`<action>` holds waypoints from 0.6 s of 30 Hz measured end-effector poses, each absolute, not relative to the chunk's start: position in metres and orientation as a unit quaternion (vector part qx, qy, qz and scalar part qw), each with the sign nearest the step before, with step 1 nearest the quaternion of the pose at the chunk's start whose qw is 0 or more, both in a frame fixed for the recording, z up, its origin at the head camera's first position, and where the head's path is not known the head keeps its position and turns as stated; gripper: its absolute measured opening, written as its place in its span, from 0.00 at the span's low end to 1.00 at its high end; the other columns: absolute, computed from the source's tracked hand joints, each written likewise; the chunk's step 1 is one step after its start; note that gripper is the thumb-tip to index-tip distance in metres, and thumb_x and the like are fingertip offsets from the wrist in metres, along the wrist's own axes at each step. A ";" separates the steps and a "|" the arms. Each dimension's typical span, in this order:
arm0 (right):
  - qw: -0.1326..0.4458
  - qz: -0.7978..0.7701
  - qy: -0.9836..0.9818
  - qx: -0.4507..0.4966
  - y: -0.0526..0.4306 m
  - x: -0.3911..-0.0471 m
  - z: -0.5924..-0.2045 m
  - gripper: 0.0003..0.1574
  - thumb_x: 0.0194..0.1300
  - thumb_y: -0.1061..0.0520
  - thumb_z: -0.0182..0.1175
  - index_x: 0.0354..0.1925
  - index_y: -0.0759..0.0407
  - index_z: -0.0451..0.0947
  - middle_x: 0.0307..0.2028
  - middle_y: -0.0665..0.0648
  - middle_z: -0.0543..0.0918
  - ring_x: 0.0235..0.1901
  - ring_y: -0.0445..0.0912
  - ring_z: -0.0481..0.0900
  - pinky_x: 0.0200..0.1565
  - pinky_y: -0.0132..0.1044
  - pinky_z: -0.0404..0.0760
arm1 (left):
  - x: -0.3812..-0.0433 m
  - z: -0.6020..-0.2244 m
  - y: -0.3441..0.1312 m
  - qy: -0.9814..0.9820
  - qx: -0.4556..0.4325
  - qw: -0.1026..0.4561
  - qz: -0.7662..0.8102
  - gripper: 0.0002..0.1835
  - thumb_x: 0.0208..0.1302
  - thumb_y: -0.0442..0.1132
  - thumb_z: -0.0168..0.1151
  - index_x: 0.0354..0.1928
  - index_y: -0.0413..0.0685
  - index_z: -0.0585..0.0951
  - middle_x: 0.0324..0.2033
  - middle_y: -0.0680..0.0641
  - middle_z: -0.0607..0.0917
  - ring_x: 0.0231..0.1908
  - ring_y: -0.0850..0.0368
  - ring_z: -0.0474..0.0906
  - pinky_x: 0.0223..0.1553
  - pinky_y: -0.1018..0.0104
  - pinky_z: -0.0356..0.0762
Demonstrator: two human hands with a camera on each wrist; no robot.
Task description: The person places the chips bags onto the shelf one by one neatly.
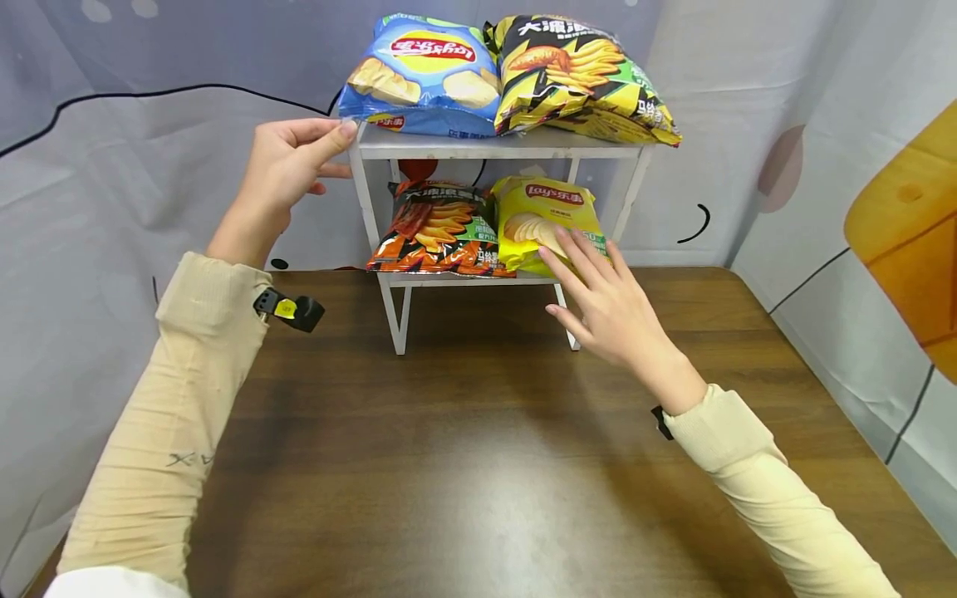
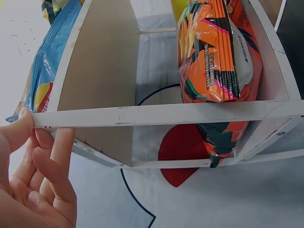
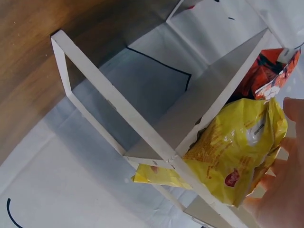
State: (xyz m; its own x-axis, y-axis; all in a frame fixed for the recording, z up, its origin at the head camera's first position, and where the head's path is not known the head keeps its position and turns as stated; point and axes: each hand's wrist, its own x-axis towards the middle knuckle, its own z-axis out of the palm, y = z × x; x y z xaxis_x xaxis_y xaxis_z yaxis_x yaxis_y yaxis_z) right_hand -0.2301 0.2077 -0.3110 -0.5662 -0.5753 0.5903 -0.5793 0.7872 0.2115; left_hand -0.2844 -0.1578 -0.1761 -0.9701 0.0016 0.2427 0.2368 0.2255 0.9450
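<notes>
A white two-tier rack [image 1: 478, 148] stands on the table. My left hand [image 1: 287, 166] pinches its top left corner, thumb on one side of the bar and fingers on the other, as the left wrist view shows. Against the front of a yellow chip bag [image 1: 546, 212] on the lower shelf lies my right hand [image 1: 609, 311], its fingers nearly straight. In the right wrist view that yellow bag [image 3: 232, 147] sticks out a little past the rack's side frame. Left of it on the lower shelf lies an orange and black chip bag [image 1: 444, 228].
The upper shelf bears a blue chip bag [image 1: 426, 75] on the left and a black and yellow chip bag [image 1: 576, 75] on the right, the latter overhanging the right corner. A brown wooden table [image 1: 478, 465] extends in front. Patterned cloth [image 1: 187, 174] hangs behind and at the sides.
</notes>
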 end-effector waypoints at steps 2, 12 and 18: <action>0.340 0.001 -0.884 0.320 0.207 -0.226 -0.314 0.39 0.75 0.33 0.33 0.73 0.52 0.57 0.73 0.59 0.58 0.72 0.55 0.57 0.69 0.60 0.55 | -0.285 -0.176 -0.158 -0.778 -0.077 0.097 -0.616 0.22 0.60 0.52 0.67 0.52 0.49 0.83 0.41 0.59 0.84 0.25 0.72 0.84 0.22 0.74 0.64; 0.357 0.003 -0.883 0.306 0.206 -0.208 -0.322 0.41 0.75 0.33 0.30 0.71 0.57 0.60 0.70 0.59 0.65 0.71 0.53 0.59 0.71 0.55 0.53 | -0.285 -0.176 -0.159 -0.767 -0.064 0.103 -0.630 0.20 0.58 0.52 0.69 0.49 0.51 0.85 0.37 0.62 0.84 0.24 0.71 0.84 0.22 0.74 0.64; 0.355 0.006 -0.883 0.307 0.207 -0.199 -0.328 0.41 0.75 0.33 0.29 0.69 0.57 0.64 0.68 0.59 0.68 0.71 0.54 0.61 0.69 0.55 0.56 | -0.285 -0.177 -0.160 -0.764 -0.059 0.106 -0.633 0.19 0.57 0.51 0.69 0.48 0.51 0.85 0.35 0.63 0.84 0.23 0.71 0.84 0.21 0.74 0.64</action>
State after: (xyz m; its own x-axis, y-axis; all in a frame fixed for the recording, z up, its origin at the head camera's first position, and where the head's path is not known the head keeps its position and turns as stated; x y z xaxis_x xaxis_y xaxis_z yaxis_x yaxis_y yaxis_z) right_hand -0.1989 0.2072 -0.3277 -0.5601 -0.5375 0.6304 -0.5465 0.8116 0.2065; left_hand -0.2850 -0.1597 -0.1765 -0.9707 -0.0440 0.2362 0.2240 0.1904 0.9558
